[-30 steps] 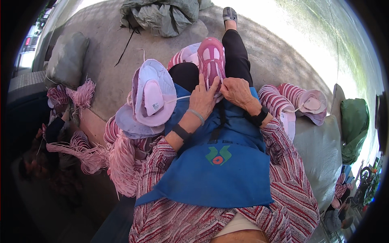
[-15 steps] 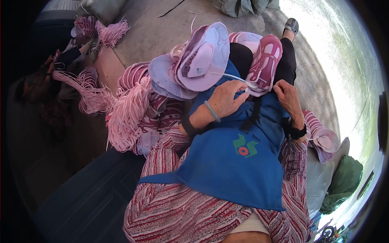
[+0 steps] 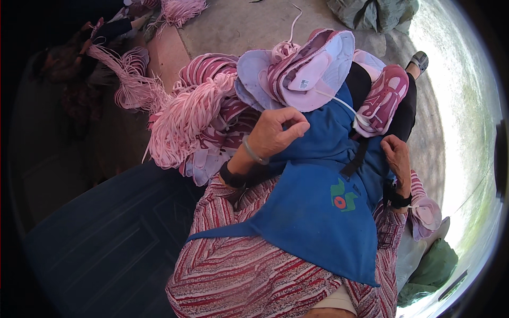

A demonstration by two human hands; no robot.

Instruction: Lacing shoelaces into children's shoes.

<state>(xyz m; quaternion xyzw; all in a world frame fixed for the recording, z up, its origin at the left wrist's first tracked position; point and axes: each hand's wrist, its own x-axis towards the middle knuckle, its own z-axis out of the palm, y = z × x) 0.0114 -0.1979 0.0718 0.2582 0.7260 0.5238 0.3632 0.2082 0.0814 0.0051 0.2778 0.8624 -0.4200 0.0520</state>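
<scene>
A maroon-and-pink shoe upper (image 3: pixel 386 98) rests on my lap, towards the far right. White lace (image 3: pixel 339 99) runs from its near end to a stack of pink and lavender shoe uppers (image 3: pixel 334 58), also on my lap. My left hand (image 3: pixel 278 131) is raised over the blue apron (image 3: pixel 313 228), nearer to me than the stack and apart from the lace. Its thumb and forefinger are pinched together; anything between them is too small to make out. Low against the apron, my right hand (image 3: pixel 396 153) has curled fingers near the upper's near end. Its fingertips are partly hidden.
Bundles of pink laces (image 3: pixel 185 114) and striped stacked uppers lie to my left. Another stack of uppers (image 3: pixel 426 218) is by my right forearm. Grey sacks (image 3: pixel 374 15) stand at the back, a green sack (image 3: pixel 432 267) at right. A person (image 3: pixel 79 63) sits far left.
My left hand has drawn back leftward from the lace by the shoe upper. My right hand has come slightly nearer to me. The whole view has swung, shifting the things rightward.
</scene>
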